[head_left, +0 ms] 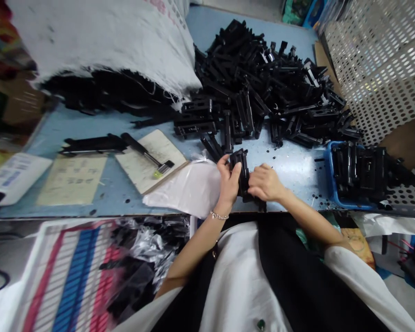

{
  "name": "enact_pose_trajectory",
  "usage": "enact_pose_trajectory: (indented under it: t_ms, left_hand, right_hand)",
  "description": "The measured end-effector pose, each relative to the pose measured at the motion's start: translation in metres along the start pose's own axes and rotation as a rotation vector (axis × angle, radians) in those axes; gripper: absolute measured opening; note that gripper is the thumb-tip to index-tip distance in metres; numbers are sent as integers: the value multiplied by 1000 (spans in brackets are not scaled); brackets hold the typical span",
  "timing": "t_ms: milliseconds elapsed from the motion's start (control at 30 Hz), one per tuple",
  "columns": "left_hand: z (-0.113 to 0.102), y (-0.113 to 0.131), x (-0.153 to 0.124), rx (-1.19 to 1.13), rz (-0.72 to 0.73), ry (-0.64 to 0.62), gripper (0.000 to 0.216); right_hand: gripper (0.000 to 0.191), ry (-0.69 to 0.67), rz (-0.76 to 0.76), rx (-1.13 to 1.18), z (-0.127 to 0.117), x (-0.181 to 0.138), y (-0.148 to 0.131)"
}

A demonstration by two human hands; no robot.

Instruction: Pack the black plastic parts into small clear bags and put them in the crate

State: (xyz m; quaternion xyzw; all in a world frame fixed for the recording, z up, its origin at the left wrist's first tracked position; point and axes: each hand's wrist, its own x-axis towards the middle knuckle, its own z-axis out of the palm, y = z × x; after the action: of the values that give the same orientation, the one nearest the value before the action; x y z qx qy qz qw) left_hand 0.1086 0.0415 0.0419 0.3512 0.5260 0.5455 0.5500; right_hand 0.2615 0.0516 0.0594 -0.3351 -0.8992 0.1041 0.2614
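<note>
My left hand (230, 182) is closed around a long black plastic part (241, 170), held near the table's front edge with its long side toward me. Against the right side of that part, my right hand (265, 183) is curled into a fist. A short dark piece shows below the fist, but whatever the fingers grip is hidden. Just beyond both hands lies a large heap of similar black parts (256, 87). Thin clear plastic bags (190, 186) are spread beside my left wrist.
A blue basket (332, 184) full of black parts stands right, before a perforated white crate (383, 50). At left are a notepad (138, 173), a black-handled scraper-like tool (147, 152), a paper sheet (71, 180) and a white sack (114, 41). A striped crate (65, 276) sits below.
</note>
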Motion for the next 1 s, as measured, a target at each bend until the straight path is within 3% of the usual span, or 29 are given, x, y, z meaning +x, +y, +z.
enact_pose_trajectory:
  t_ms: [167, 267, 333, 400, 500, 633, 733, 833, 1000]
  left_hand:
    - [5, -45, -14, 377, 119, -137, 42]
    - [7, -55, -24, 526, 190, -192, 42]
    - [4, -51, -21, 512, 189, -221, 46]
    - [-2, -38, -12, 385, 176, -217, 52]
    - [-6, -10, 11, 21, 159, -151, 63]
    - [-3, 24, 30, -338, 8, -173, 68]
    - [-1, 37, 22, -361, -58, -249, 79]
    - [2, 43, 3, -299, -119, -314, 89]
    - [11, 45, -21, -280, -259, -401, 71]
  right_hand:
    - [47, 222, 627, -127, 5, 87, 72]
    - [61, 145, 798, -177, 18, 122, 106]
    - [58, 149, 832, -135, 23, 127, 113]
    - [45, 243, 825, 25, 24, 116, 104]
    - [27, 381, 714, 405, 27, 82, 65]
    - [20, 329, 609, 656, 23, 38, 9]
    - [28, 411, 544, 450, 6, 28, -2]
    - [41, 495, 374, 90, -16, 34, 13]
    - [40, 331, 236, -183, -34, 56, 44]
